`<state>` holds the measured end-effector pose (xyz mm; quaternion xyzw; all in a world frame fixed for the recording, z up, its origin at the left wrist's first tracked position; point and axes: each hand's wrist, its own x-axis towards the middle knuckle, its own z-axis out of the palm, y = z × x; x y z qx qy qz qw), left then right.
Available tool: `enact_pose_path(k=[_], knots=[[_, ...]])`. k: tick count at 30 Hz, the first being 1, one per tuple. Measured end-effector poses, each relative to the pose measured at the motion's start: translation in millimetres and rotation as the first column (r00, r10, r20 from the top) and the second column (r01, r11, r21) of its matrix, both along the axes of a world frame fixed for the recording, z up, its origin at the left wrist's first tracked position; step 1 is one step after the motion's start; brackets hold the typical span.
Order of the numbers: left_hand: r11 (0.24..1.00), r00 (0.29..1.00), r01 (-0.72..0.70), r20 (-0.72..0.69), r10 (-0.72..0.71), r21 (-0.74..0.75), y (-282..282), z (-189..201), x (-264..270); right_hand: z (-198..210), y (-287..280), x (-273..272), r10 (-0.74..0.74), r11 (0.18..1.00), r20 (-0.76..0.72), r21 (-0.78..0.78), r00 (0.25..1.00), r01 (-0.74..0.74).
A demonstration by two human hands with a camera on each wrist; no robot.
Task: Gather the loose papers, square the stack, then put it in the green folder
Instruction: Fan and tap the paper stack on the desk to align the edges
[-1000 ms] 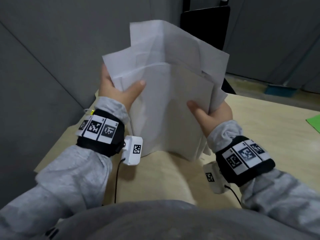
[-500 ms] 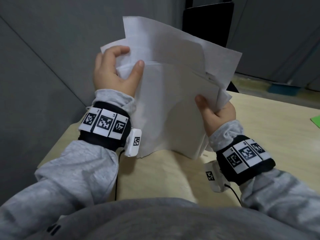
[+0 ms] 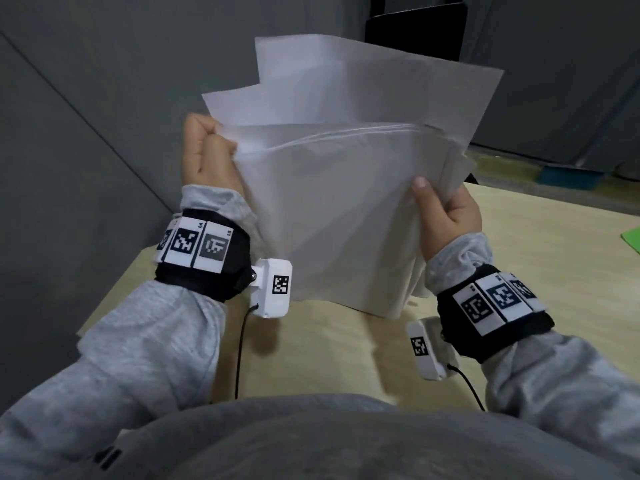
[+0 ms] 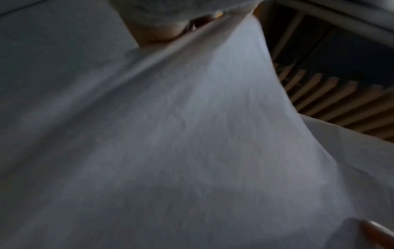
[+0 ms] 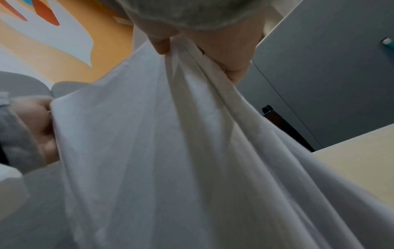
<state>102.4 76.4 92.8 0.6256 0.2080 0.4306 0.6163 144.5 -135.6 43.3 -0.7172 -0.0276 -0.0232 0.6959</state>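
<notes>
Papers [image 3: 332, 216] held upright above the worktop [image 3: 346, 351], between the two hands. Left hand [image 3: 204, 157] curled tight on the upper left corner of the front sheets, thumb pressed against the edge. Right hand [image 3: 446, 213] clamped on the right edge lower down, thumb in front, fingers behind; the pinch plain in the right wrist view [image 5: 204, 43]. One stack, sheets too many and too overlapped to count: at least three separate top edges stepped above one another, corners not aligned, lower edges uneven and close above the worktop. No print readable on any sheet. One folder [image 3: 632, 239], only a green corner at the frame edge, flat on the worktop well to the right of the right hand. Two wristbands [image 3: 201, 247], one behind each hand, each with black-and-white square code tiles; small characters in the tile corners too small to read surely. Two white camera boxes [image 3: 273, 291], one under each wrist, each with one code patch and a black cable. One dark chair back [image 3: 415, 32] beyond the papers. Left wrist view filled by blurred paper [image 4: 192, 134].
</notes>
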Motion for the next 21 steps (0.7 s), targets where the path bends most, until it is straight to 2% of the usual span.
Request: enact_pose_path(k=[3,4,6,8,10,11,14,15,17,19,21], knots=[[0.981,0.994,0.113,0.019,-0.112,-0.159,2,-1,1,-2,-1,2,0.071,0.997,-0.024,0.001,0.997,-0.071],[0.98,0.988,0.153,0.025,-0.151,-0.13,0,-1,-2,-3,-1,3,0.091,0.996,-0.027,-0.01,0.995,-0.092],[0.954,0.955,0.295,0.02,-0.297,0.057,-2,-9,-4,-5,-1,5,0.112,0.992,-0.05,-0.054,0.992,-0.115],[0.889,0.905,0.423,-0.138,-0.403,0.175,-4,-22,-10,-5,0,7,0.122,0.987,-0.076,-0.099,0.99,-0.129],[0.896,0.877,0.415,-0.333,-0.347,0.157,3,-33,-10,-5,1,6,0.107,0.985,-0.088,-0.127,0.99,-0.117],[0.922,0.878,0.361,-0.386,-0.284,0.141,4,-34,-8,-3,3,4,0.098,0.988,-0.079,-0.115,0.992,-0.107],[0.976,0.963,0.154,-0.246,-0.114,0.154,1,-27,-5,9,10,-4,0.038,0.998,0.002,0.046,0.999,-0.038],[0.977,0.977,0.147,-0.177,-0.12,0.151,-1,-21,-4,13,11,-5,0.013,0.993,0.024,0.119,1.0,-0.016],[0.962,0.97,0.214,-0.155,-0.188,0.168,3,-13,-5,18,11,-5,0.037,0.98,0.03,0.194,0.999,-0.043],[0.933,0.935,0.306,-0.247,-0.255,0.192,8,-14,-4,15,10,-3,0.102,0.99,-0.006,0.1,0.995,-0.1],[0.936,0.926,0.295,-0.297,-0.232,0.19,9,-14,-3,11,11,-3,0.079,0.996,-0.036,-0.045,0.996,-0.08]])
